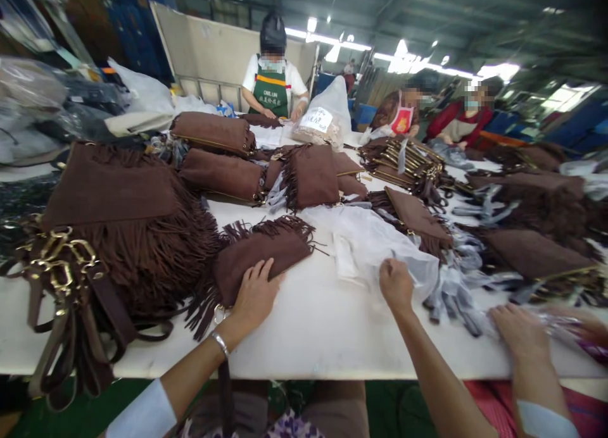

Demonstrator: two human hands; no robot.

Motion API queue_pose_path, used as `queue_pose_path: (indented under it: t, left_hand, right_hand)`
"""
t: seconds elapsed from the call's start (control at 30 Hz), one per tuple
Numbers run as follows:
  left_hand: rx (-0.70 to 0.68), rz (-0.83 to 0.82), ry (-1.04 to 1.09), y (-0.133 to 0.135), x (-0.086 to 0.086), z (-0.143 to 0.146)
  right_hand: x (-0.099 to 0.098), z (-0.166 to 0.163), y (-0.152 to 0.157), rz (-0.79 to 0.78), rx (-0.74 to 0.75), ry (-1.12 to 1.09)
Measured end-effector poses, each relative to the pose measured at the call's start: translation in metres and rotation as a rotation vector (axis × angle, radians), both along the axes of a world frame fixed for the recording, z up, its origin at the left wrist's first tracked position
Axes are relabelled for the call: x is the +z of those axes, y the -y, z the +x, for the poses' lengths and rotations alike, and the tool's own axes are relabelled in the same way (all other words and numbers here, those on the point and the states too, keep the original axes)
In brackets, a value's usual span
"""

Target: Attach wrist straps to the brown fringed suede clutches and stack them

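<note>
A: Light ok?
B: Bright. Ceiling strips (401,49) above the tabletop's (313,324) far end, blown out. Shadows soft, faint.
A: Sharp?
B: Pouch (261,254) at tabletop's near edge crisp; white bag (370,242) mid-tabletop nr washed out. Plastic wrap (565,324) at its rt end motion-smeared. Edges bowed, bkgd soft.

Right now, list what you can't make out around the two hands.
Head view only.
1. Left hand on the bag: what lies under the palm is covered.
2. Right hand: fingers curl under its back; whether they pinch the plastic is hidden.
3. Sack label: too small to read.
4. Another hand, lower right: what it holds is motion-blurred.
</note>
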State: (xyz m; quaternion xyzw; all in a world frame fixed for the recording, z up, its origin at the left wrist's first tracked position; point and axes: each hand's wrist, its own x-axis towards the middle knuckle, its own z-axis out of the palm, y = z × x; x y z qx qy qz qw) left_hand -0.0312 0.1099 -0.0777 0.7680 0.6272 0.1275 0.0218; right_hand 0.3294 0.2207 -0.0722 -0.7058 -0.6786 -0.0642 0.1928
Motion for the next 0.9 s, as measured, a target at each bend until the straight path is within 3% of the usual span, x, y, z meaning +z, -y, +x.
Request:
queue_pose_path:
  t: [0.1, 0.2, 0.3, 0.4, 0.57, 0.77, 0.9]
  left_hand:
    - [-0.042, 0.063, 0.049, -0.012, 0.010, 0.026]
    - [-0.228, 0.139, 0.088, -0.037, 0.017, 0.077]
    - [-0.326, 0.126, 0.069, -0.070, 0.013, 0.127]
    - [-0.365, 0.061, 0.032, -0.096, 0.001, 0.156]
    - [-0.392, 0.011, 0.075, -0.104, -0.013, 0.163]
    - [-0.131, -0.060, 0.236, -0.109, -0.010, 0.166]
    - [-0.093, -0.094, 0.352, -0.109, -0.011, 0.163]
  right_hand:
    - [-0.008, -0.002, 0.002, -0.013, 0.058, -0.031]
    - [-0.017, -0.006, 0.005, -0.021, 0.114, -0.056]
    - [-0.021, -0.003, 0.008, -0.021, 0.166, -0.081]
    - [-0.024, 0.005, 0.009, -0.022, 0.214, -0.109]
    - [-0.028, 0.012, 0.010, -0.026, 0.260, -0.162]
    - [-0.030, 0.011, 0.010, -0.030, 0.262, -0.198]
    - [-0.030, 0.009, 0.010, -0.050, 0.248, -0.182]
